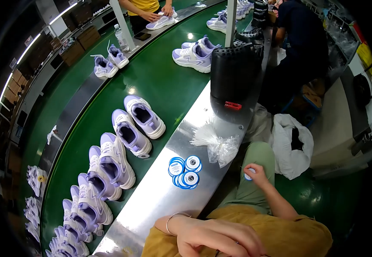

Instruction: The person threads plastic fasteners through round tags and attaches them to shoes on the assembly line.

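My right hand (256,174), over my green-trousered leg, pinches a small round white-and-blue hang tag (249,174). My left hand (220,237), a thin bracelet at its wrist, is in front of my mustard top at the bottom edge. Its fingers are bent and closed; what they hold, if anything, is hidden. On the metal ledge lie several small piles of round blue-edged hang tags (186,172). Just beyond them is a bunch of clear plastic tag strings (218,143), partly in a plastic bag.
Lilac-and-white sneakers (117,160) line the green conveyor (164,92). A black bin (234,73) with a red item (233,105) stands on the metal ledge (151,192). A white sack (291,145) is on the right. Other people work farther back; one handles a sneaker (162,21).
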Motion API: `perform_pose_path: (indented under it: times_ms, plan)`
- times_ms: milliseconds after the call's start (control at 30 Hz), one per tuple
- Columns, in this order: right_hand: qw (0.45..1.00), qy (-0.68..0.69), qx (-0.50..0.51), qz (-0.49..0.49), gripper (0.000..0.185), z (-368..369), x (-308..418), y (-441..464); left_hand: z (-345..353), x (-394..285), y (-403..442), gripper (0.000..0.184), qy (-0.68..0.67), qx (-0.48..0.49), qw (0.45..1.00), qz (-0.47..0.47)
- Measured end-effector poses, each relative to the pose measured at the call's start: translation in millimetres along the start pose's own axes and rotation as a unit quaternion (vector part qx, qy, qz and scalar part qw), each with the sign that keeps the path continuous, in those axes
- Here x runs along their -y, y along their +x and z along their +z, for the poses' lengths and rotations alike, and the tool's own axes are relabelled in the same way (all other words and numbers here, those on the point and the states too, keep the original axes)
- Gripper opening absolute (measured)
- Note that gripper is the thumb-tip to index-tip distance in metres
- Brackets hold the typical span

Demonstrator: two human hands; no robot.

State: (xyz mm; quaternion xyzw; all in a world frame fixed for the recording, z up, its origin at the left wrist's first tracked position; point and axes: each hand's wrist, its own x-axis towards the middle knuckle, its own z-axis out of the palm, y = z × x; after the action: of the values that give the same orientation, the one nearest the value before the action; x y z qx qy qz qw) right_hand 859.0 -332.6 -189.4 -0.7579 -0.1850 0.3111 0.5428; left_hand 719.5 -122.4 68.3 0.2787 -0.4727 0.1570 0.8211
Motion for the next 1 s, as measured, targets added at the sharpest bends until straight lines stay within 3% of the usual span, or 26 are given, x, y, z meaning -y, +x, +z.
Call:
perform_pose_path:
  times_ms: [233,367,833,900,1000]
  plan:
    - [1.0,-0.013,0.007,-0.007,0.009,-2,-3,4,-6,-4,6,0.061,0.014,0.03,0.998,-0.052]
    - [1.0,-0.007,0.004,-0.006,0.009,1,-3,6,-8,4,1,0.056,0.005,0.011,1.0,0.003]
    - [0.999,-0.035,-0.012,-0.037,0.01,5,-12,13,-19,-2,9,0.034,-0.021,-0.017,0.999,0.026]
    - [0.999,-0.036,-0.012,-0.038,0.01,5,-12,14,-25,-11,12,0.026,-0.039,0.023,0.998,-0.049]
    - [0.999,-0.038,-0.007,-0.036,0.009,5,-12,15,-26,-10,9,0.021,-0.043,0.023,0.998,-0.038]
